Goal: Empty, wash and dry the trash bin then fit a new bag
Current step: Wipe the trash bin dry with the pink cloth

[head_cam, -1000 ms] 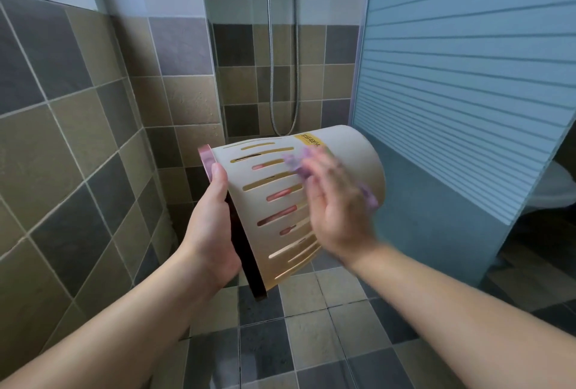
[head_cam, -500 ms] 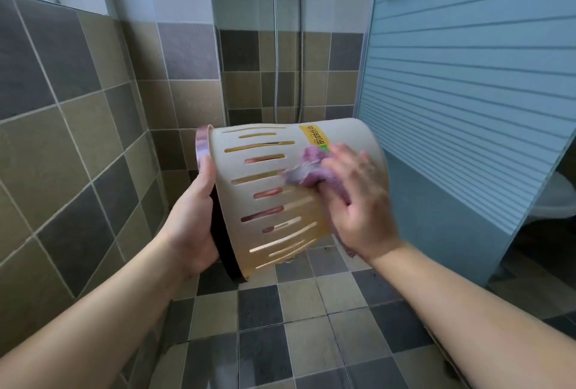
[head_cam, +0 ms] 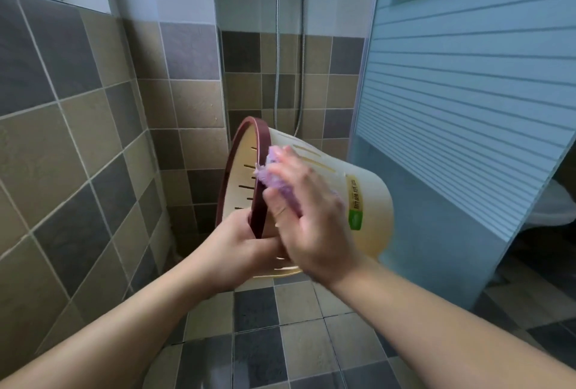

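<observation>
A cream plastic trash bin [head_cam: 371, 201] with slotted sides, a dark red rim and a yellow-green label is held on its side in mid-air, its mouth turned left towards me. My left hand [head_cam: 240, 248] grips the lower part of the rim. My right hand [head_cam: 308, 220] presses a purple cloth [head_cam: 277, 179] against the bin's outer wall just behind the rim. The bin's inside looks empty where it shows.
A tiled wall [head_cam: 78, 139] stands close on the left. A shower hose [head_cam: 280, 61] hangs on the far wall. A ribbed blue-grey partition [head_cam: 467, 108] rises on the right, with a white toilet [head_cam: 548, 211] behind it. Below lies a checkered tile floor [head_cam: 280, 342].
The bin has turned so its mouth faces me more and the label has swung to the right. My right hand with the cloth has slid from the bin's base end to near the rim.
</observation>
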